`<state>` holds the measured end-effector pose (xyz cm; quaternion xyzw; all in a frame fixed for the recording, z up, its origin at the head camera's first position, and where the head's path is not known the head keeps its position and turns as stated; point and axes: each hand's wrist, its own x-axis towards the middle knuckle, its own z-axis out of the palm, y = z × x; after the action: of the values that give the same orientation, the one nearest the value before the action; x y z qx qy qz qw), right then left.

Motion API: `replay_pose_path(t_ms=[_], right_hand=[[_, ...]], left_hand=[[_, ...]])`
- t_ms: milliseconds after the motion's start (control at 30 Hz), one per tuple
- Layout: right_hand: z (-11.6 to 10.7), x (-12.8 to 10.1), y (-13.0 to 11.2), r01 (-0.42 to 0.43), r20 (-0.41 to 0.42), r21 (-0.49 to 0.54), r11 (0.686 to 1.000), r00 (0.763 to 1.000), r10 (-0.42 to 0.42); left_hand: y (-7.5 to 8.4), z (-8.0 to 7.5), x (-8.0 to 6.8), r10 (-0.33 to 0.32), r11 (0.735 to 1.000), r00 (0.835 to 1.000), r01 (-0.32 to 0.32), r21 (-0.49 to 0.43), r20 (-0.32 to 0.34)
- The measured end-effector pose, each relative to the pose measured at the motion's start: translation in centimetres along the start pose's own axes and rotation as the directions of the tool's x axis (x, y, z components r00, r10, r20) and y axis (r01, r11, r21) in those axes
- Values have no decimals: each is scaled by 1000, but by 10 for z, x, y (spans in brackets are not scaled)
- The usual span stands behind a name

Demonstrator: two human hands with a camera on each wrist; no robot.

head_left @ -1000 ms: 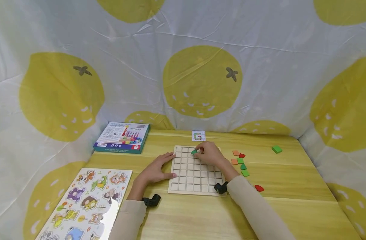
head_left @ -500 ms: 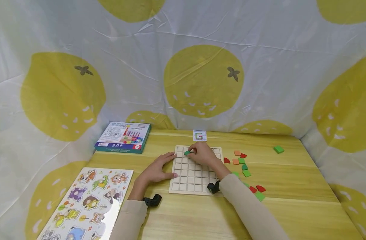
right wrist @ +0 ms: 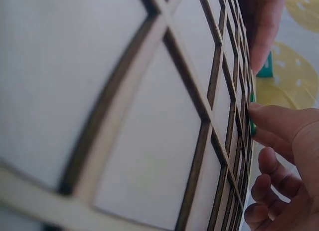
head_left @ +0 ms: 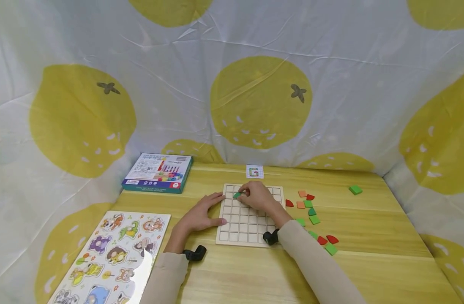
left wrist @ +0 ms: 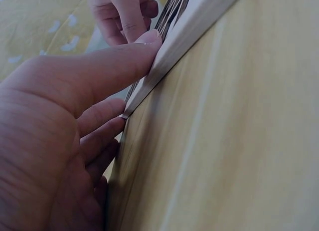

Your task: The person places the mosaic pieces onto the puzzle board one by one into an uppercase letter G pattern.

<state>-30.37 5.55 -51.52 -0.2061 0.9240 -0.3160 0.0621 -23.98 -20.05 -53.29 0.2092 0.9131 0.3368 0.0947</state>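
A wooden grid board [head_left: 239, 228] lies on the table in the head view. My right hand [head_left: 257, 197] pinches a dark green quarter-circle tile [head_left: 237, 195] over the board's far rows, near its left side. The right wrist view shows the thumb and index finger [right wrist: 271, 122] at the tile's edge, the other fingers curled. My left hand [head_left: 201, 215] rests along the board's left edge, fingers spread. In the left wrist view its thumb [left wrist: 114, 69] lies on the rim. Beyond the board is a small card [head_left: 255, 171] with a coloured G pattern.
Loose orange, red and green tiles [head_left: 314, 219] lie right of the board. Farther right sits a green block [head_left: 355, 190]. A boxed set [head_left: 156, 173] is at the back left, and an animal puzzle board [head_left: 114, 257] at the front left. A lemon-print cloth [head_left: 171, 84] hangs behind.
The right hand has moved left over the board with the green tile, then settled at the far left cells. Its arm now uncovers more loose tiles. The left hand stays at the edge.
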Motion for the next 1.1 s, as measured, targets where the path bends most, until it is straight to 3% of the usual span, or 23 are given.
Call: replay_pose_path(t_ms=[333,667,1100], right_hand=[[-3,-2,4,-4,-4,16,1000,1000,4],[-14,-13,12,-11,-30,124,992,999,15],[-47,-54,60,-38,-108,136,990,993,53]], left_hand=[[2,2,4,10,1000,1000,-10,18,10],[7,-1,3,11,998,1000,-13,64,20],[6,-3,1,17,997,1000,-19,70,26]])
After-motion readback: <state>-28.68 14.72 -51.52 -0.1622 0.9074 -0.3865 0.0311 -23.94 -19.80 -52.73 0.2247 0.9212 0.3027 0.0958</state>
